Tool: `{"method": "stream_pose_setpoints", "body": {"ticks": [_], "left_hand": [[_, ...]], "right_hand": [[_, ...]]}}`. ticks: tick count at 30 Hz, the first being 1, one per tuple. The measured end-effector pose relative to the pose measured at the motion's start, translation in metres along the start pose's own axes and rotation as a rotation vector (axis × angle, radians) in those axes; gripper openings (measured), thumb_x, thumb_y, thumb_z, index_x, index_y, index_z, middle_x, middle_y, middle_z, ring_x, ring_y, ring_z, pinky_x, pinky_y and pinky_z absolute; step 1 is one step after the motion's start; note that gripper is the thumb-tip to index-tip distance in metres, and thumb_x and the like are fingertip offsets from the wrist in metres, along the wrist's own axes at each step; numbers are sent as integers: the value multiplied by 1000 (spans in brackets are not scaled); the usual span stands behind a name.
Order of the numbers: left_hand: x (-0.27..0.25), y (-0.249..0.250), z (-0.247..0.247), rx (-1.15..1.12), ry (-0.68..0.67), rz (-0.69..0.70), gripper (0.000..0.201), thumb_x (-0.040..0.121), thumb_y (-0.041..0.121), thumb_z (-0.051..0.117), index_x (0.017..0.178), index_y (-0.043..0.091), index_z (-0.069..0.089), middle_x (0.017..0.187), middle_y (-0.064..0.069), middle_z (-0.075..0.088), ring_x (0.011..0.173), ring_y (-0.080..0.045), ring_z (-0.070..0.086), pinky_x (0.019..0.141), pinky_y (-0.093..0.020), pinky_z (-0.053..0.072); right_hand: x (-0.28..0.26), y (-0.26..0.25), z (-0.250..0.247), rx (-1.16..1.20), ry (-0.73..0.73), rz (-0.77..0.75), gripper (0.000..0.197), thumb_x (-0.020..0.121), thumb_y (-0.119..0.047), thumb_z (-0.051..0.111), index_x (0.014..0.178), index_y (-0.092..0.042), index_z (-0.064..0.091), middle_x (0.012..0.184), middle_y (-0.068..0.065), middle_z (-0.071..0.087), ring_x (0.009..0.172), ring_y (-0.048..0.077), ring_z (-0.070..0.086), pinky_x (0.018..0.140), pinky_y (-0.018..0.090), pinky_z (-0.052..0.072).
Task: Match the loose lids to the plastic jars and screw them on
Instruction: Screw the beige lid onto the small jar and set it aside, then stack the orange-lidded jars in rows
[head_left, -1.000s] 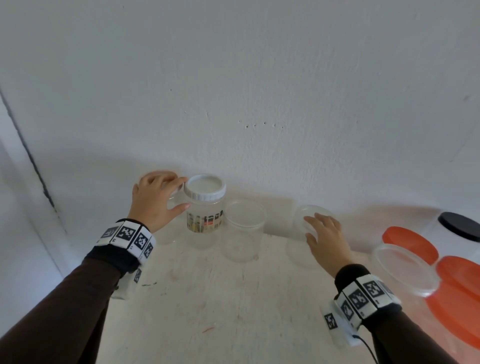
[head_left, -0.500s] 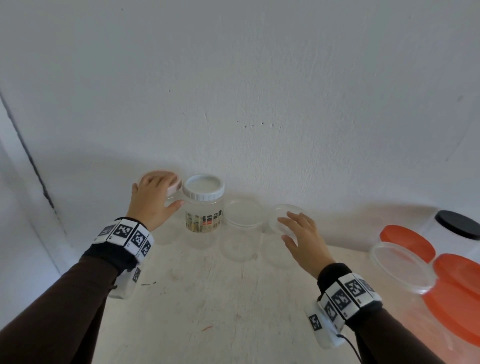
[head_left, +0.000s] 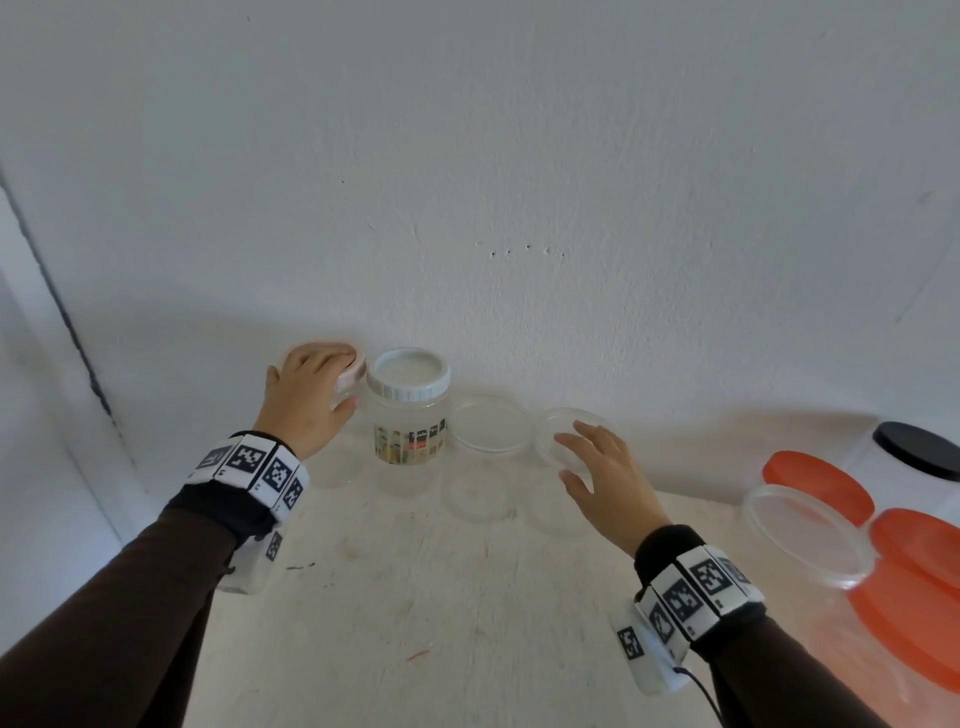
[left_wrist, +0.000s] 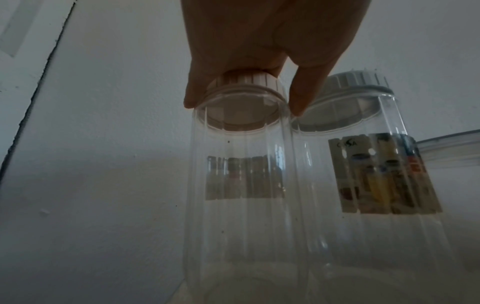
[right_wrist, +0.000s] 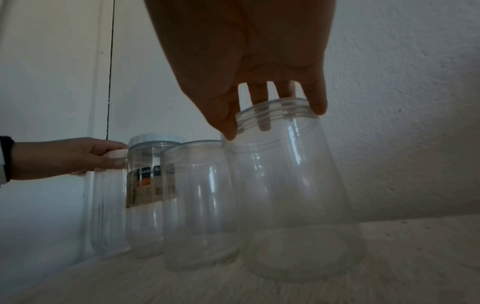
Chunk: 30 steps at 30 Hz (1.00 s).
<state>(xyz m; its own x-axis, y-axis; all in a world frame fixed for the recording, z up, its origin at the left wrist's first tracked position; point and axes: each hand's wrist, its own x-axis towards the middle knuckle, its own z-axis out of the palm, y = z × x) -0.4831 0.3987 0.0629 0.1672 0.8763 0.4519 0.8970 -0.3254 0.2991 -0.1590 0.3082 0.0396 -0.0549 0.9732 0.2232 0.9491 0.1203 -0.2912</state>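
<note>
Four clear plastic jars stand in a row against the wall. My left hand (head_left: 306, 395) grips the pink lid (left_wrist: 246, 81) that sits on the leftmost jar (left_wrist: 239, 185), fingers curled round its ribbed edge. Right beside it is a labelled jar with a white lid (head_left: 408, 415) on. Then comes an open jar (head_left: 491, 426) with no lid. My right hand (head_left: 608, 478) reaches over the mouth of the rightmost open jar (right_wrist: 285, 174), thumb on the near rim and fingers over the far rim; this jar leans a little in the right wrist view.
At the right edge lie orange lids (head_left: 815, 483), a large clear open container (head_left: 805, 535) and a jar with a black lid (head_left: 914, 447). The white wall rises directly behind the jars. A white panel stands at the far left.
My right hand slid the rightmost open jar left until it stood next to the other open jar. The left hand stayed on the pink lid.
</note>
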Motion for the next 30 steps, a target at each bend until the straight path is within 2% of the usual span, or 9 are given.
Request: {"method": "stream_pose_setpoints", "body": {"ticks": [4,8,11,14,18,19,21,24,30], "left_hand": [[-2,1,-5,-13,-1,-19,49,87,24,61,133,14,46,142,-2,39,134,-23,27,107,-62,12],[-6,9,-13,-56,80,29,44,86,18,62,128,10,50,139,-7,44,130,-29,34,108,-60,14],[-11,23,-19,-120,131,91,45,87,18,61,129,7,49,136,-9,47,128,-29,38,109,-57,21],[-23,49,-23,-249,192,187,44,86,13,62,127,4,50,131,-11,49,125,-27,39,108,-43,30],[-48,93,-21,-419,206,331,40,86,7,61,125,5,52,127,-6,50,118,-4,35,101,-6,20],[-54,103,-18,-449,183,366,40,86,7,62,124,5,52,126,-5,51,115,1,34,98,0,18],[-67,120,-11,-501,104,407,39,88,17,60,125,7,52,124,-1,51,114,4,34,96,3,18],[-85,143,3,-530,-40,449,52,85,43,43,126,13,51,123,3,51,114,2,38,94,3,20],[-109,186,22,-582,-194,518,55,81,47,39,121,13,55,120,2,53,111,5,38,93,4,19]], "right_hand": [[-16,14,-13,-41,78,59,48,93,-32,51,139,-21,39,153,4,24,141,26,18,115,45,17],[-47,46,-33,-130,200,242,50,89,-30,57,135,-15,44,150,9,29,139,32,21,113,51,19],[-71,67,-46,-168,169,482,54,91,-34,52,138,-12,38,150,12,25,140,33,15,112,55,17],[-88,78,-52,-252,81,610,49,94,-37,44,139,-20,33,149,7,25,138,32,17,110,58,17],[-98,76,-55,-298,68,542,45,95,-30,43,139,-25,35,147,2,32,135,29,27,109,49,25],[-99,74,-56,-295,78,514,44,95,-30,45,138,-24,37,147,2,34,134,28,28,109,46,25],[-103,65,-56,-276,83,437,44,94,-29,47,137,-24,40,146,0,36,134,26,29,109,42,23],[-113,48,-50,-258,52,273,45,94,-29,48,138,-25,40,147,-3,35,134,24,30,109,40,22],[-146,31,-55,26,-1,56,50,93,-38,51,140,-28,38,149,-6,33,137,15,27,114,35,20]]}}
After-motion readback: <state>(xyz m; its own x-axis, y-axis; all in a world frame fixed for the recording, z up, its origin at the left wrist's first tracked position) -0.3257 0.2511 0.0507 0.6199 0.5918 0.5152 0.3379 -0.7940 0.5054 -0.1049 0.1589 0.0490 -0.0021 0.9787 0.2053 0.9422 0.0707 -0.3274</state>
